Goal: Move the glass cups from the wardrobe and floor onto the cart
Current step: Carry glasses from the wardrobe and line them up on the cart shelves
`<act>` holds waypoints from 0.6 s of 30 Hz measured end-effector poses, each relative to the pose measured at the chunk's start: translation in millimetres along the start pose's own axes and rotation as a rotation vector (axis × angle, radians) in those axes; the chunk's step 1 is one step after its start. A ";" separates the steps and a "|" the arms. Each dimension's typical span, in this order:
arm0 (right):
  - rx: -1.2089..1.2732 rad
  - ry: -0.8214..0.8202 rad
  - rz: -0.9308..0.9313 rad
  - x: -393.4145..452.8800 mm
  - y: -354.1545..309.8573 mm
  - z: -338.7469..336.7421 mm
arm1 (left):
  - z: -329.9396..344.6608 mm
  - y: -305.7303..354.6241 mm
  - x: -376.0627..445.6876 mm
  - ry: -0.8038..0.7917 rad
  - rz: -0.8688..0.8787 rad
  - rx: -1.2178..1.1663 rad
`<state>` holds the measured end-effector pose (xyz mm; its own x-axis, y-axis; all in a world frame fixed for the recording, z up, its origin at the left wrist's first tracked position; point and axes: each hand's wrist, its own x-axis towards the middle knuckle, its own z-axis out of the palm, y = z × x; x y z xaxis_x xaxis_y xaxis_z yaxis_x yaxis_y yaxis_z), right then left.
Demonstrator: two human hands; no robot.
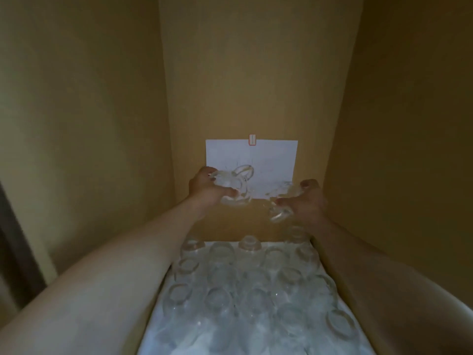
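Left hand [207, 187]: fingers curled round about 2 glass cups [236, 187], lifted at 12 o'clock. Right hand [305, 199]: fingers clutch more. Remaining cups [245, 285] crowd the wardrobe shelf [166, 301] at 6 o'clock. Risk: multi-cup grips slipping, glasses knocking together and chipping.

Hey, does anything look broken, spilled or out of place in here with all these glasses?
Nothing stands out. The glass cups on the shelf stand upside down in rows, none visibly broken. The left hand and right hand each grip cups.

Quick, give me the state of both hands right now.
Left hand: gripping clear glass cups, apparently more than one.
Right hand: gripping blurred glass cups.
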<state>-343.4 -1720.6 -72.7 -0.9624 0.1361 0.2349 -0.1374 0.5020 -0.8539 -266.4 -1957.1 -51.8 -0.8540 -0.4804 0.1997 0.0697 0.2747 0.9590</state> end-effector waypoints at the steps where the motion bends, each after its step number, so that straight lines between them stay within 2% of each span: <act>1: 0.102 0.013 0.034 -8.8 -3.5 -4.3 | -4.3 4.5 -8.0 0.018 -0.033 -0.075; 5: 0.551 -0.009 0.220 -52.2 -17.2 -23.5 | -19.0 17.1 -39.8 0.027 -0.125 -0.398; 7: 0.828 -0.127 0.295 -75.9 -20.7 -34.1 | -28.1 19.8 -56.2 -0.053 -0.176 -0.577; 9: 1.015 -0.273 0.288 -100.3 -23.1 -45.2 | -38.7 21.3 -71.9 -0.168 -0.226 -0.738; 14: 1.349 -0.425 0.316 -151.3 -26.1 -60.7 | -52.9 28.6 -115.2 -0.256 -0.351 -1.013; 18: 1.471 -0.399 0.359 -190.1 -23.5 -69.5 | -60.7 31.1 -150.1 -0.340 -0.365 -1.088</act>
<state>-140.9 -1698.9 -65.0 -0.9585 -0.2852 -0.0030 0.2342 -0.7811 -0.5788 -104.7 -1927.0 -39.8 -0.9953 -0.0937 -0.0260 0.0546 -0.7594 0.6483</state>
